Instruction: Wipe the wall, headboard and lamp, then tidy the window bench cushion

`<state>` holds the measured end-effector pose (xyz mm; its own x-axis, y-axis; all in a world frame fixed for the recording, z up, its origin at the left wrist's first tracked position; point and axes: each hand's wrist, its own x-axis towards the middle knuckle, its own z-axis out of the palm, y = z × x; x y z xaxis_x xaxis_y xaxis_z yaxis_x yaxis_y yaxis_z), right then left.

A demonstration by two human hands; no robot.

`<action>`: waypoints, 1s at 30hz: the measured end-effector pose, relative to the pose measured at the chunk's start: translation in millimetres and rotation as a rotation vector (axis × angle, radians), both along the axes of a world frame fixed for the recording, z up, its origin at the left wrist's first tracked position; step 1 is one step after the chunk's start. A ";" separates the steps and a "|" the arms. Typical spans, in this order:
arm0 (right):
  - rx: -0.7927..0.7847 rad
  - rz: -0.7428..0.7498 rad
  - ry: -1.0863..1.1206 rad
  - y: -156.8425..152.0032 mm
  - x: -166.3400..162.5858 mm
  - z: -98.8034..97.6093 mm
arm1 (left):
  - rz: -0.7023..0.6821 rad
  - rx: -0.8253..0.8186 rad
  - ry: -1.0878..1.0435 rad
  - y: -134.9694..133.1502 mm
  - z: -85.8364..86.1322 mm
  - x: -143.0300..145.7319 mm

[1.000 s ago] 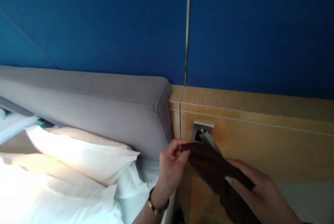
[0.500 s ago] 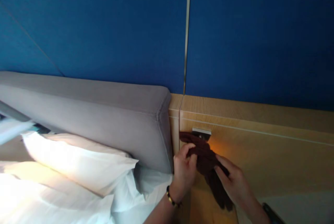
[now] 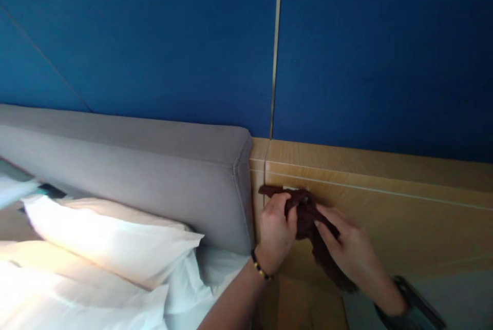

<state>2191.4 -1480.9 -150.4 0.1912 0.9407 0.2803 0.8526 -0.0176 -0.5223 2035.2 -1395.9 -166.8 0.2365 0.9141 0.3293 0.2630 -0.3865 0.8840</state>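
A dark brown cloth point(image 3: 306, 217) is pressed against the wooden wall panel point(image 3: 385, 207), covering the small metal fitting there, of which only a pale sliver shows. My left hand point(image 3: 275, 235), with a beaded bracelet on its wrist, grips the cloth's upper left part. My right hand point(image 3: 348, 253) holds the cloth from the right, its fingers flat on the fabric, and the cloth's tail hangs down under it.
A grey padded headboard point(image 3: 154, 176) ends just left of my hands. White pillows point(image 3: 111, 237) and sheets lie below it. Blue wall panels point(image 3: 192, 37) rise behind, split by a thin metal strip. A dark object point(image 3: 414, 299) lies at the lower right.
Both hands have carried the cloth up and onto the metal fitting; its warm glow, seen half a second ago, no longer shows. The view has shifted slightly.
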 end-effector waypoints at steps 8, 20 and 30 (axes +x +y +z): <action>-0.096 0.020 -0.034 -19.1 -4.4 -54.5 | -0.076 -0.177 0.112 -20.9 -45.7 -15.5; -0.084 0.088 -0.053 11.5 3.0 -10.4 | -0.043 -0.045 0.007 -1.2 -27.7 1.1; -0.054 0.074 -0.046 -34.9 -16.8 -51.0 | -0.124 -0.226 0.091 -37.1 -58.7 -26.2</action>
<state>2174.7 -1515.7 -201.4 0.1092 0.9656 0.2359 0.8754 0.0190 -0.4829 2009.0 -1433.1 -225.5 0.3702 0.9243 0.0928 0.3086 -0.2166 0.9262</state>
